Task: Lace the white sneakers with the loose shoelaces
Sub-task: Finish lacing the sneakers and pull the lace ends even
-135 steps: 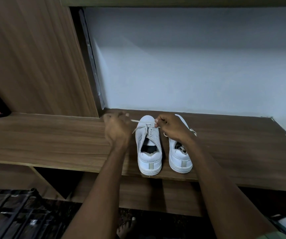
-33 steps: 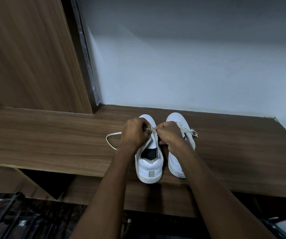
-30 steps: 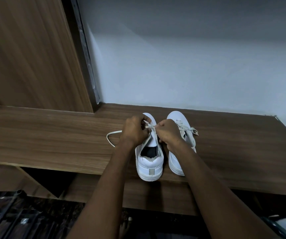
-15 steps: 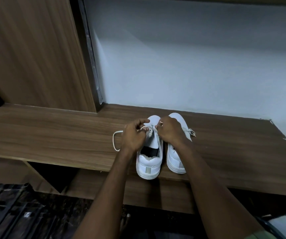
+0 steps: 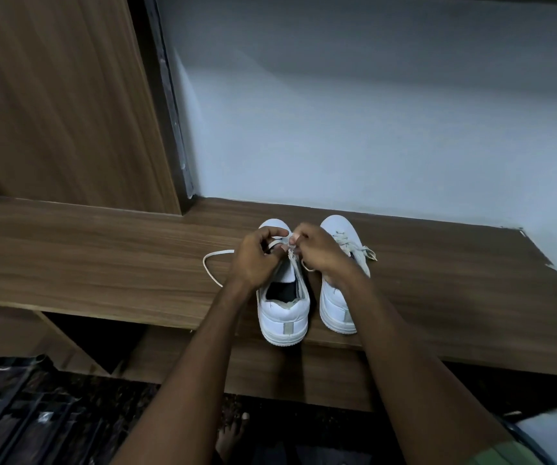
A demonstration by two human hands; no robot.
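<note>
Sneakers: two, white, side by side, heels at front edge of wooden shelf. Left sneaker worked by both hands above its eyelets. Left hand fingers curled, pinching shoelace, slack looped out leftward on shelf. Right hand fingertips pinching lace end near tongue top. Right sneaker already laced, just beside. Pale wall behind.

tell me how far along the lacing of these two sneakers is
Done, it seems: the right sneaker shows crossed laces with ends splayed beside it. In hand: both the left hand and the right hand pinch the lace over the left sneaker, slack looping onto the shelf. Left: its upper eyelets near the open collar, apparently.
</note>
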